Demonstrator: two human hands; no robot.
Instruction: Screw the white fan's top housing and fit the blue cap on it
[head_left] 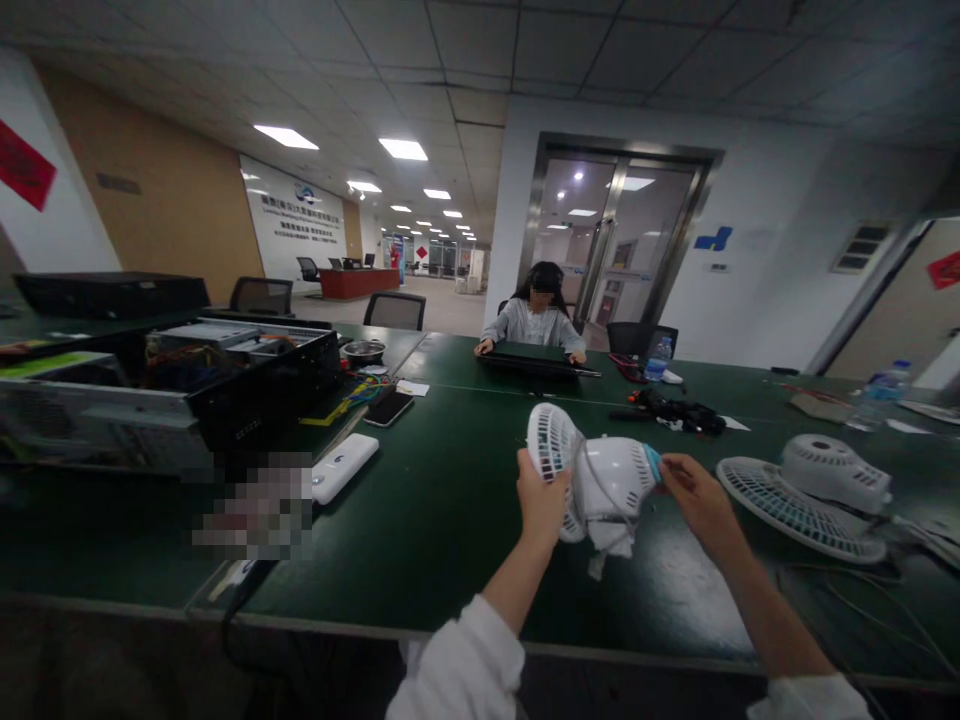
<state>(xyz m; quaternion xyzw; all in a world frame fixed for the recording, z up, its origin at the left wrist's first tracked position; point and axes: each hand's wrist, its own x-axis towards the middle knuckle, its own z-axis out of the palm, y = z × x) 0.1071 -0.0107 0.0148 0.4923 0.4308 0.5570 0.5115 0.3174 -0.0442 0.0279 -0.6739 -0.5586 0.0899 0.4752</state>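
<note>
On the table (450, 480), a computer case (240, 405) lies left of one fan (615, 475), a second fan (825, 468) right of it.

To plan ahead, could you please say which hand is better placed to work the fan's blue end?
Probably the right hand: it touches the blue end, while the left hand holds the grille.

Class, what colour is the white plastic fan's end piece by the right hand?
The end piece is light blue; see head view.
</note>
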